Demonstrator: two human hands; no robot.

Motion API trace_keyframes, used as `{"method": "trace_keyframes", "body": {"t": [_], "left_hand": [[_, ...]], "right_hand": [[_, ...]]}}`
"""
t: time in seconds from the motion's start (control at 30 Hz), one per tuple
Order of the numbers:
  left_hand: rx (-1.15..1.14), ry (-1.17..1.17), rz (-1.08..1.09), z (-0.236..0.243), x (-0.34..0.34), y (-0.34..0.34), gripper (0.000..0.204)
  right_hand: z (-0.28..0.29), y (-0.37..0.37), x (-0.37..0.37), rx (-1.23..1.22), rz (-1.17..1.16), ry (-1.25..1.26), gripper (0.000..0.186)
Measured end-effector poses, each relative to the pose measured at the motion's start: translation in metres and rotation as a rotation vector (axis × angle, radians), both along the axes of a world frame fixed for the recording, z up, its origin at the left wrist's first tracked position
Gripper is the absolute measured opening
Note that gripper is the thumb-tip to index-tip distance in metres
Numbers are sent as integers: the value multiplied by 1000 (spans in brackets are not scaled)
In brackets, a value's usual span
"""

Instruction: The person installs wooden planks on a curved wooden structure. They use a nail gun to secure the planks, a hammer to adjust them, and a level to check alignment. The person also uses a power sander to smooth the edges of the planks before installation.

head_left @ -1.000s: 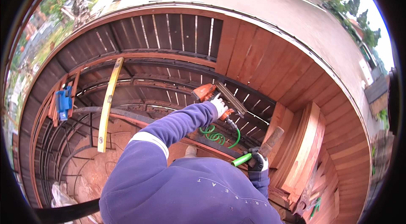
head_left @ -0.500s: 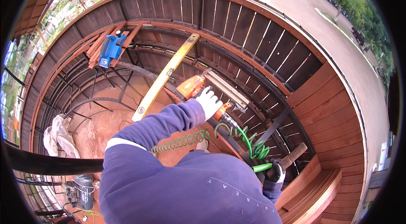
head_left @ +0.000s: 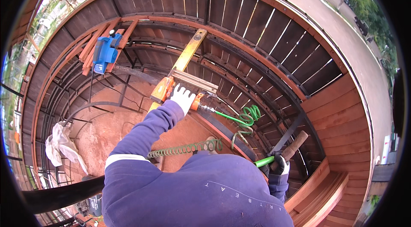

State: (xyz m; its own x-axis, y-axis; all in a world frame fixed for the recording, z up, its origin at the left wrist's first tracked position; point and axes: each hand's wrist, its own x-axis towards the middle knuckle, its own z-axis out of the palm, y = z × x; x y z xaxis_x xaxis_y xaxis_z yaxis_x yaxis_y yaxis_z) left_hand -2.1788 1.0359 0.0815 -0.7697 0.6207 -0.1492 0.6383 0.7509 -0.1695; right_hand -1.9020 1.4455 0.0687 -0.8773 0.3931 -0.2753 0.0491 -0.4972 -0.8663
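The left hand [head_left: 183, 98], in a pale glove, is gripping the handle of an orange nail gun [head_left: 162, 89], which is crossing in front of a yellow level [head_left: 188, 54]; whether the two are touching is hard to tell. A green hose [head_left: 229, 117] is running from the gun's handle end. The right hand [head_left: 279, 165], dark-gloved, is gripping a green bar [head_left: 264, 161] beside a brown block [head_left: 295, 145]. A blue planer [head_left: 105, 52] is resting on reddish boards [head_left: 126, 38].

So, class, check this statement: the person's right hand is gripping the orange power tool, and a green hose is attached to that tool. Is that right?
Not quite: the head view shows that it is the left hand gripping the orange power tool. A green hose is attached to that tool.
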Motion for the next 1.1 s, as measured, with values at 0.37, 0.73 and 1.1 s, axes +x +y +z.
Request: {"method": "trace_keyframes", "body": {"t": [0.37, 0.73, 1.1], "left_hand": [[79, 27, 14, 4, 6, -13, 44], [-77, -90, 181, 13, 5, 11, 59], [-95, -119, 218, 50, 12, 32, 73]], "right_hand": [[0, 11, 40, 3, -86, -50, 19], [15, 15, 66, 16, -159, -38, 22], [14, 18, 91, -89, -243, -6, 23]]}}
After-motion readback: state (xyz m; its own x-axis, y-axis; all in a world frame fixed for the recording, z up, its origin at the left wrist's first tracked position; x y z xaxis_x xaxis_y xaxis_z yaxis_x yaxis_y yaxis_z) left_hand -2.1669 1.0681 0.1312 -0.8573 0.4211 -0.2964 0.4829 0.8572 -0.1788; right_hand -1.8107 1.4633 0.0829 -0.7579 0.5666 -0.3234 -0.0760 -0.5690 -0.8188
